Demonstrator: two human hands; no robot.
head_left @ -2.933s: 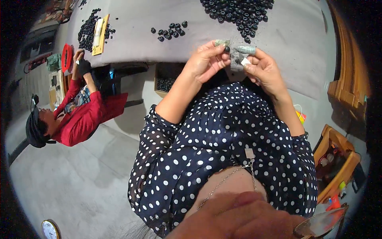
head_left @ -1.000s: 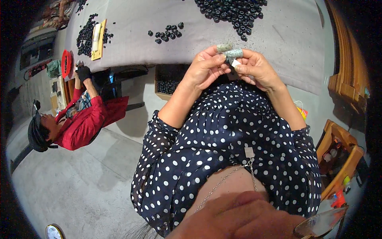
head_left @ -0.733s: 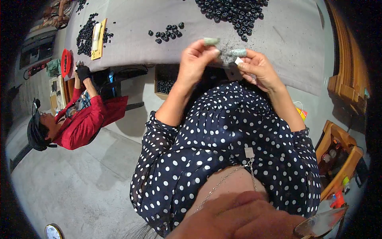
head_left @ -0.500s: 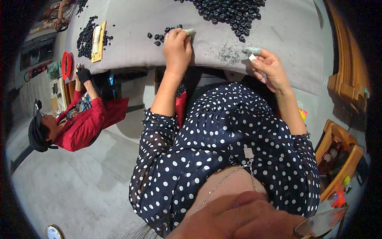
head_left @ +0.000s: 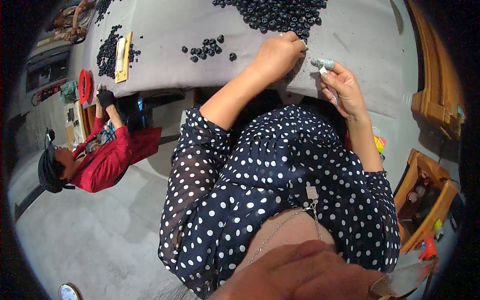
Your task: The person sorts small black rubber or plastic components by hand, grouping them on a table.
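Observation:
My left hand (head_left: 280, 56) reaches across to the near tip of a big pile of small black round ring-like pieces (head_left: 285, 15). Its fingers are curled together, and whatever lies between their tips is hidden. My right hand (head_left: 345, 89) is closed on a small white flat piece (head_left: 323, 71) just above the table's near edge. Greyish wrapping (head_left: 322, 63) covers that hand's index finger. Left of my left forearm lies a small cluster of the same black pieces (head_left: 205, 49), with one single black piece (head_left: 232, 57) a little apart.
The grey cloth-covered table (head_left: 160, 55) spans the view. At its left, a yellow-edged tray (head_left: 123, 57) lies by another heap of black pieces (head_left: 106, 55). A co-worker in red (head_left: 107, 162) sits at the left. A wooden chair (head_left: 425, 200) stands at the right.
My left hand has moved right from the small cluster to the big pile's near tip. One piece now lies apart beside the cluster. My right hand has barely moved.

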